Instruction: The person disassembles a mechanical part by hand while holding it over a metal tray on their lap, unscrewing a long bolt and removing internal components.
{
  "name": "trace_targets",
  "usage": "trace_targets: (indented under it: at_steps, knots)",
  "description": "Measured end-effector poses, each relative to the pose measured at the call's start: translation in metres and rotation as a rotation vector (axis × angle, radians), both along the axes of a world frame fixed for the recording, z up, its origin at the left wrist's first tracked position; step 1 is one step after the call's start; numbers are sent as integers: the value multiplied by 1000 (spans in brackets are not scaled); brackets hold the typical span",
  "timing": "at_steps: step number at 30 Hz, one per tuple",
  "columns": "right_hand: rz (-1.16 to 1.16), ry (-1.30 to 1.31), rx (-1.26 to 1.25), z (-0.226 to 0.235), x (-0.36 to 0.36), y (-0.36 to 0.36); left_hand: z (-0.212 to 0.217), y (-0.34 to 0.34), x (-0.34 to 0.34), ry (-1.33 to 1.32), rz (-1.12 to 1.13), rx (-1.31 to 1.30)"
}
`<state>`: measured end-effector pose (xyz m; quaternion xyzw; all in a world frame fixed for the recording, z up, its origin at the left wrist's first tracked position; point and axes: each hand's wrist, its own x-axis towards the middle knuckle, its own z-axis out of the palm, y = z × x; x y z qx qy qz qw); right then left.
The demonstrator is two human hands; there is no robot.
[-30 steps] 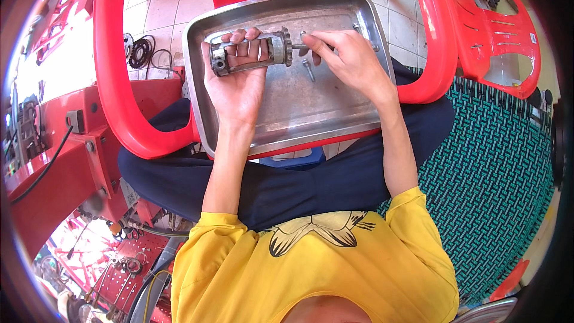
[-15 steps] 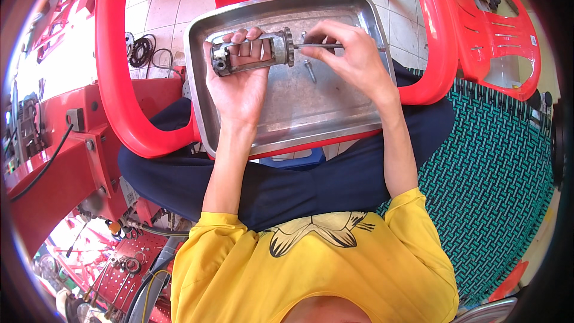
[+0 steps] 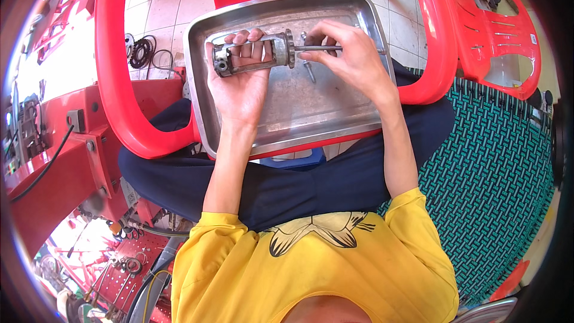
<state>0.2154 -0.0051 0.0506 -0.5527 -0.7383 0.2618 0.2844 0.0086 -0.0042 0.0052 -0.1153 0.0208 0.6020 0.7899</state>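
left hand (image 3: 239,81) closed around grey cylindrical metal motor part (image 3: 254,54), palm up, held over dented rectangular steel tray (image 3: 335,113). right hand (image 3: 353,60) pinches thin metal rod (image 3: 323,48) entering part's end, wrist bent inward. loose bolt (image 3: 309,72) lies in tray.

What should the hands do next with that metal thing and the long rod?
Probably ease the thin rod straight along its line, since the right hand pinches it where it meets the toothed end of the metal cylinder, which the left hand grips over the tray.
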Motion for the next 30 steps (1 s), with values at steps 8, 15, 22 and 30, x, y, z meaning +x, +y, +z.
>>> trace_targets:
  at_steps: [8,15,22,30]
  knots:
    - [-11,6,-52,-6,1,2,0,-1,1,36,7,-14]
    - [-1,69,64,-3,0,2,-1,0,-1,0,4,-5]
    - [21,82,34,6,-5,0,-4,1,-4,8,1,22]
    - [-1,26,-78,2,3,2,-3,0,-2,37,-5,-3]
